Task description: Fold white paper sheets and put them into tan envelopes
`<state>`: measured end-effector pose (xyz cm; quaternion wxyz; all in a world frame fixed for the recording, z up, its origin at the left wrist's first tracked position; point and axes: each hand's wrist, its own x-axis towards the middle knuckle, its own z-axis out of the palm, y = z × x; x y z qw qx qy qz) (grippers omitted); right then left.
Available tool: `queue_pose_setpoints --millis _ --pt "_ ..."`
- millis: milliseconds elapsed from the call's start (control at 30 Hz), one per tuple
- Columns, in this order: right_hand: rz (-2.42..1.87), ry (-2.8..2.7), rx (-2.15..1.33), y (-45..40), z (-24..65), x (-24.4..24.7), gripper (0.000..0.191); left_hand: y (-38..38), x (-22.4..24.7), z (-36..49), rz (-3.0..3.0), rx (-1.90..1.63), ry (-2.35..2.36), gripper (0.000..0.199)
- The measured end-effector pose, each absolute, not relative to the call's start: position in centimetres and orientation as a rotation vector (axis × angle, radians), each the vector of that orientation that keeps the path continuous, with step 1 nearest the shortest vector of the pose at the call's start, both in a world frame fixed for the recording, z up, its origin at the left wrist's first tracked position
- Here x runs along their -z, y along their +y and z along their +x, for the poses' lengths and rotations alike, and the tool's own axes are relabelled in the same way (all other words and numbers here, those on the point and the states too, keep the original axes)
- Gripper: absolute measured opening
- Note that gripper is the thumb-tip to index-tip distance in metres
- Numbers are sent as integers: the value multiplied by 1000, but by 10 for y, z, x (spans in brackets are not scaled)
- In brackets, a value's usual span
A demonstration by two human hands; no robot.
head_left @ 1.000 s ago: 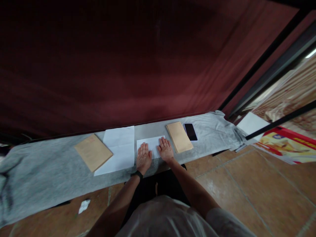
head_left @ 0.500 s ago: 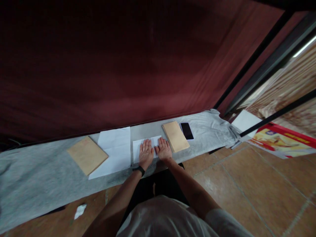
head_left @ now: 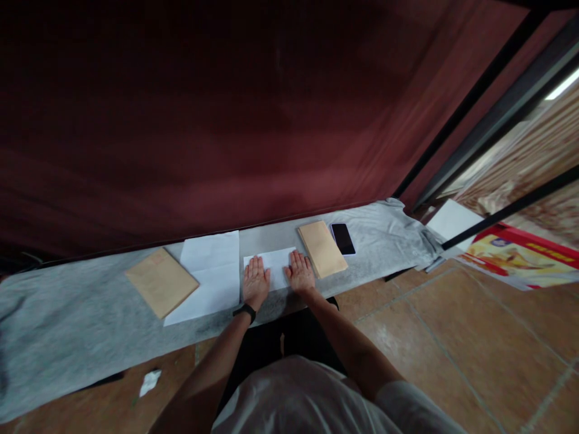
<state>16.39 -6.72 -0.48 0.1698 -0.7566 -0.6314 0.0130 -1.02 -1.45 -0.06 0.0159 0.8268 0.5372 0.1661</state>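
Observation:
A folded white sheet of paper (head_left: 277, 269) lies on the cloth-covered bench in front of me. My left hand (head_left: 256, 282) rests flat on its left end, fingers stretched out, with a dark band on the wrist. On the right end my right hand (head_left: 300, 273) lies palm down, fingers extended. Close beside the right hand is a stack of brown envelopes (head_left: 322, 248). Left of the folded sheet, a larger white sheet (head_left: 215, 274) lies spread out, its left part covered by another brown envelope (head_left: 161, 282).
A phone (head_left: 343, 239) lies right of the envelope stack. The grey cloth (head_left: 81, 319) covers the narrow bench, which runs along a dark red panel (head_left: 235, 144). A red and yellow box (head_left: 520, 256) stands at the right. Crumpled white paper (head_left: 149, 382) is on the tiled floor.
My left hand has slid left along the folded paper, away from my right hand, baring the paper's middle. The right hand has stayed in place.

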Motion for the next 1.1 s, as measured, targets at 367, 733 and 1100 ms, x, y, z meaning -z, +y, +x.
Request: queue_pose_setpoints --millis 367,733,1100 --pt "-2129 -1784 -20 -70 164 1 61 -70 -1 -22 2685 -390 1542 57" --pt "-2024 -1802 -18 -83 130 -4 56 -79 -2 -26 2707 -268 1544 56" --pt "-1851 -1990 31 -121 119 4 59 -79 -1 -29 2698 -275 1512 59"
